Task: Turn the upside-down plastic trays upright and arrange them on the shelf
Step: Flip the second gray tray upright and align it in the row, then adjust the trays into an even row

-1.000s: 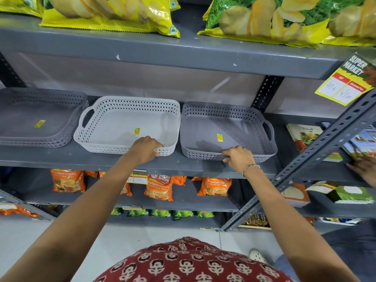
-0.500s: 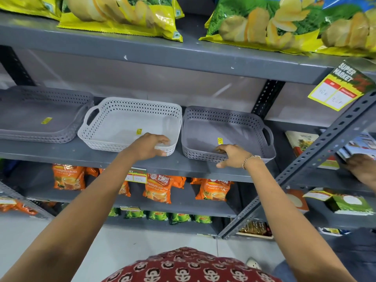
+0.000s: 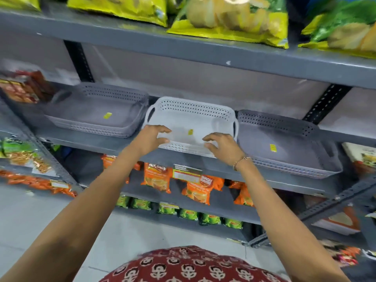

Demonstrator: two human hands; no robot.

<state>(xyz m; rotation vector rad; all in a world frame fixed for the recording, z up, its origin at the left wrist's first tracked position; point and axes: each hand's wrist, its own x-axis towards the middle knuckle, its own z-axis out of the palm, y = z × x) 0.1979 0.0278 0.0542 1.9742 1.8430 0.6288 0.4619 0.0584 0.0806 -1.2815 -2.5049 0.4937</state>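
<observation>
Head view: white tray [image 3: 191, 119] between both hands' spread fingers.

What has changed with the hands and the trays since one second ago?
The right hand left the grey tray on the right and moved to the white tray. Both hands now hover open at its front edge, the left hand too. All three trays stayed in place.

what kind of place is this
Most likely a small grocery shop or supermarket aisle: grey metal shelving stocked with chip bags and orange packets, plus a shelf price label on the edge.
</observation>
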